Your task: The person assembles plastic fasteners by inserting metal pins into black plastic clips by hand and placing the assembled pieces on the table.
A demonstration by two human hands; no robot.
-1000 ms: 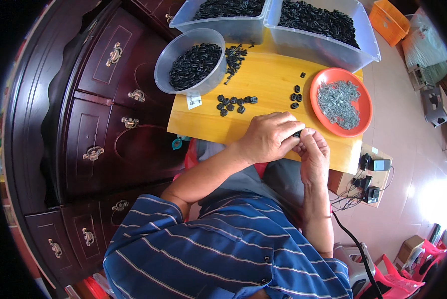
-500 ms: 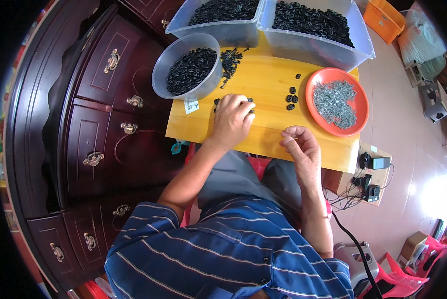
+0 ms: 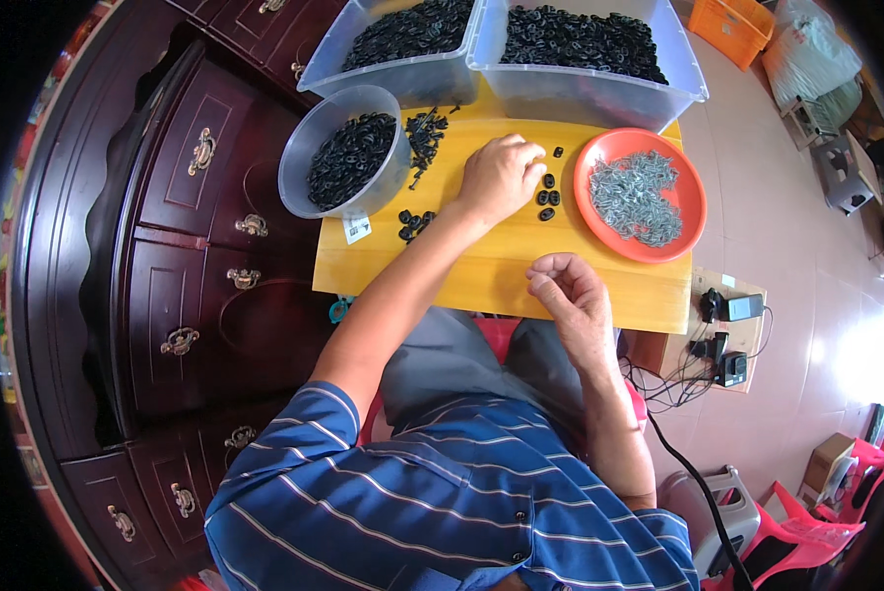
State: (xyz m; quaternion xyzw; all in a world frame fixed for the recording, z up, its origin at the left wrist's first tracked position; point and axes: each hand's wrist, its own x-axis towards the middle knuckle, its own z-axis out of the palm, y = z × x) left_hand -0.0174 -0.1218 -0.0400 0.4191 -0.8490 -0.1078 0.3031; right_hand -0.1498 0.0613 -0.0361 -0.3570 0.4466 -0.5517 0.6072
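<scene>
Your left hand (image 3: 501,177) lies knuckles-up on the wooden table (image 3: 481,286), fingers curled down over a small cluster of black rings (image 3: 546,195) near the middle of the top. The fingertips reach the nearest of those rings, but your palm hides whether anything is pinched, so I cannot tell if the hand grasps one or only rests on them. Your right hand (image 3: 570,295) sits closer to you, at the near edge of the table, loosely curled with thumb and forefinger drawn together; whether a small part sits between them is too small to tell.

Just right of the rings stands an orange plate (image 3: 686,202) with a heap of small grey metal clips (image 3: 635,195) on it. To the left of your left forearm, a few more black pieces (image 3: 412,223) lie loose on the wood, and beyond them a round clear bowl (image 3: 304,177) holds a pile of black rings. At the far edge of the table two clear plastic bins (image 3: 599,94) stand side by side, both filled with black parts. A dark wooden dresser (image 3: 196,256) with brass handles stands along your left. On the floor to your right lie a power strip and cables (image 3: 718,345).
</scene>
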